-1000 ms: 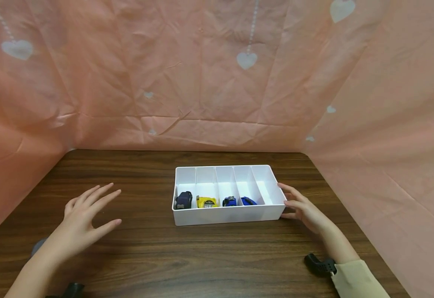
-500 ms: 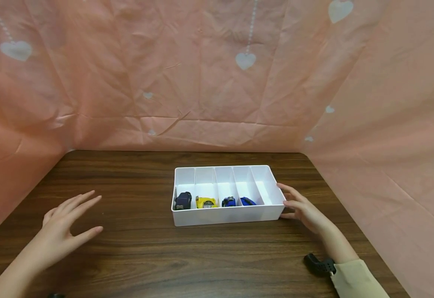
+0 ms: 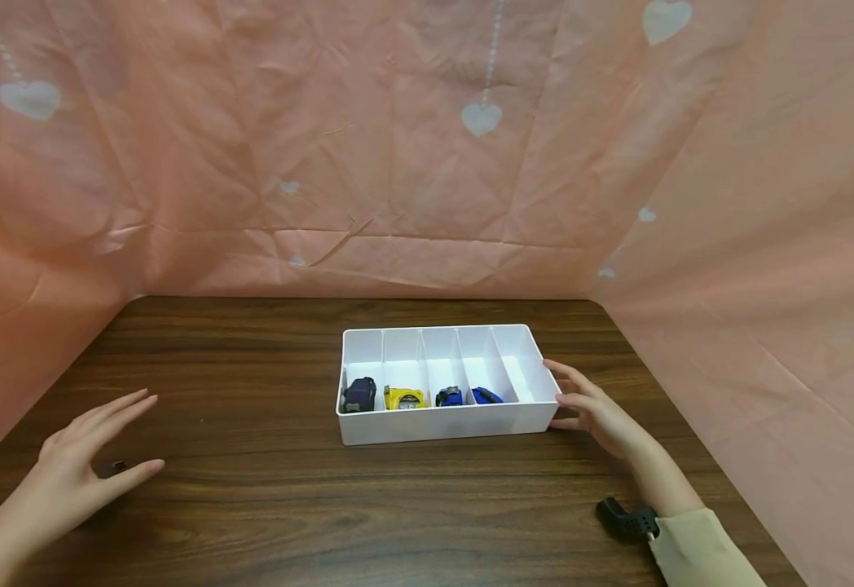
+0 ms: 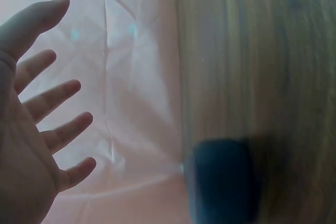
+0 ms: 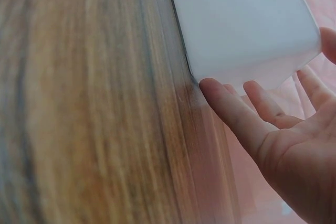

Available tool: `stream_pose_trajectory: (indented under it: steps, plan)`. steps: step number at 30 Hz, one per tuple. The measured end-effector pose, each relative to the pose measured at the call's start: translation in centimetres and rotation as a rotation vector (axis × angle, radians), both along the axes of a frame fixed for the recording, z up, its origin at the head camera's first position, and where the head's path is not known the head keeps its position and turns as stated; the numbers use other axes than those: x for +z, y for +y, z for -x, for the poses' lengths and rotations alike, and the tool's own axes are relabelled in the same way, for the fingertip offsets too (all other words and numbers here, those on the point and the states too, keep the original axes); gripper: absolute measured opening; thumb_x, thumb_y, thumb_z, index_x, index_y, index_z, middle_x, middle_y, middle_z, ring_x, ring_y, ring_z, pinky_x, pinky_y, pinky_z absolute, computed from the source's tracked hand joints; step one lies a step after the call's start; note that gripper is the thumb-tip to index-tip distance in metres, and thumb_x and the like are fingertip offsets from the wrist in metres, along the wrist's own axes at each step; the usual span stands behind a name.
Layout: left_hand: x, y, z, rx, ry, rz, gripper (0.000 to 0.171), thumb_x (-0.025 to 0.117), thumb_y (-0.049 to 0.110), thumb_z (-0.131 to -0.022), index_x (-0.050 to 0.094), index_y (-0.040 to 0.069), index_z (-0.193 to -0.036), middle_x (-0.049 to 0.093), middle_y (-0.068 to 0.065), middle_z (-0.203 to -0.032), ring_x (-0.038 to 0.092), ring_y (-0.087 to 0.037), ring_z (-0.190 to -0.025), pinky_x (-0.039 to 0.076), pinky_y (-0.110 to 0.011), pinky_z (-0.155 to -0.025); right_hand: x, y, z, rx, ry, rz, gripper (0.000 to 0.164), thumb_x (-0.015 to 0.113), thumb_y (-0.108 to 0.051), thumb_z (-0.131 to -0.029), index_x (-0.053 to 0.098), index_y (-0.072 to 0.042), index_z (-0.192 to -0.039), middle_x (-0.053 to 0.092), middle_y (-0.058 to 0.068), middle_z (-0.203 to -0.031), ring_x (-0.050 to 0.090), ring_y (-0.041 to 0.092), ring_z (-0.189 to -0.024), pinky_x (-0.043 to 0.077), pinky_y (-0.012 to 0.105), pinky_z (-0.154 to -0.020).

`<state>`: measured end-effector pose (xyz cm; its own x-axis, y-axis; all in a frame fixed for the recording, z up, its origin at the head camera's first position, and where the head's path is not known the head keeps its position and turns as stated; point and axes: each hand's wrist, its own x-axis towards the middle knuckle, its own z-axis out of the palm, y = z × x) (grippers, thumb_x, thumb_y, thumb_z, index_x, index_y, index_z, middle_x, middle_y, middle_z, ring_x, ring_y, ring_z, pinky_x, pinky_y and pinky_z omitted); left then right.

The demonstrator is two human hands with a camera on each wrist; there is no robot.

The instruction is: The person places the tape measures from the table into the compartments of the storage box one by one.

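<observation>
A white divided box stands on the table. Its compartments, from the left, hold a dark navy tape measure, a yellow tape measure, a blue-and-black tape measure and a blue item mostly hidden by the front wall; the rightmost one has nothing in it. My right hand touches the box's right end with spread fingertips. At the left, my left hand hovers with fingers stretched and thumb apart, holding nothing. A dark rounded object, blurred in the left wrist view, lies near it, mostly covered by the hand from above.
The dark wood table carries the box right of its middle. Pink cloth with white hearts walls the back and both sides. A black wrist strap sits on my right forearm beside a beige sleeve.
My left hand has moved left and toward me, its fingers staying spread. The right hand keeps its place at the end of the box, and the box's contents are unchanged.
</observation>
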<state>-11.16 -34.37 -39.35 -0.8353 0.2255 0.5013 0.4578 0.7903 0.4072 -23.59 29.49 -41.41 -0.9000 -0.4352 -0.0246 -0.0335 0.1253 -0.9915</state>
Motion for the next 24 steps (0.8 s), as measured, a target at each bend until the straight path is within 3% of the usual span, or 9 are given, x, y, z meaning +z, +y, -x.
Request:
stream_pose_trajectory:
  steps: [4, 9, 12, 16, 19, 24]
  plan:
    - [-0.6, -0.8, -0.3, 0.007, -0.01, -0.024, 0.092, 0.087, 0.008, -0.065, 0.043, 0.017, -0.145, 0.035, 0.0, -0.149, 0.032, -0.049, -0.127, 0.016, -0.078, -0.089, 0.0, 0.0, 0.0, 0.001, 0.001, 0.0, 0.057, 0.044, -0.012, -0.099, 0.021, -0.01, -0.151, 0.023, 0.031, -0.14, 0.047, 0.025, -0.114, 0.042, 0.058, -0.091]
    - [-1.2, -1.8, -0.8, 0.038, -0.104, -0.05, 0.094, 0.086, 0.01, -0.069, 0.037, 0.019, -0.149, 0.028, 0.003, -0.151, 0.028, -0.055, -0.127, 0.021, -0.077, -0.085, -0.1, 0.0, 0.0, -0.003, 0.003, 0.003, 0.058, 0.045, -0.012, -0.099, 0.021, -0.009, -0.151, 0.024, 0.031, -0.139, 0.047, 0.025, -0.114, 0.042, 0.058, -0.091]
    - [-1.4, -2.4, -1.0, 0.071, -0.158, -0.04, 0.094, 0.085, 0.014, -0.072, 0.033, 0.018, -0.151, 0.028, -0.01, -0.151, 0.031, -0.059, -0.12, 0.028, -0.073, -0.079, -0.1, 0.0, 0.0, -0.002, 0.005, 0.003, 0.057, 0.044, -0.012, -0.099, 0.021, -0.009, -0.151, 0.024, 0.031, -0.138, 0.048, 0.024, -0.113, 0.043, 0.057, -0.09]
    - [-2.1, -2.9, -1.2, 0.124, -0.222, -0.034, 0.094, 0.084, 0.02, -0.074, 0.03, 0.017, -0.152, 0.03, -0.027, -0.147, 0.032, -0.06, -0.116, 0.027, -0.072, -0.078, -0.1, 0.0, 0.0, 0.002, 0.005, 0.005, 0.057, 0.043, -0.011, -0.099, 0.02, -0.009, -0.151, 0.025, 0.031, -0.137, 0.05, 0.023, -0.111, 0.043, 0.056, -0.09]
    - [-2.5, -3.2, -1.2, 0.148, -0.254, -0.037, 0.095, 0.084, 0.023, -0.074, 0.029, 0.016, -0.152, 0.03, -0.032, -0.144, 0.031, -0.061, -0.116, 0.025, -0.075, -0.079, -0.1, 0.0, 0.0, 0.004, 0.0, 0.006, 0.057, 0.042, -0.01, -0.099, 0.02, -0.01, -0.152, 0.025, 0.031, -0.138, 0.05, 0.023, -0.111, 0.043, 0.056, -0.09]
    - [-3.1, -3.8, -1.2, 0.193, -0.298, -0.018, 0.096, 0.083, 0.029, -0.075, 0.029, 0.013, -0.152, 0.031, -0.034, -0.142, 0.034, -0.062, -0.113, 0.031, -0.071, -0.074, -0.1, 0.0, 0.0, 0.0, -0.006, -0.001, 0.057, 0.041, -0.01, -0.099, 0.019, -0.01, -0.152, 0.023, 0.032, -0.14, 0.048, 0.025, -0.113, 0.043, 0.056, -0.091]
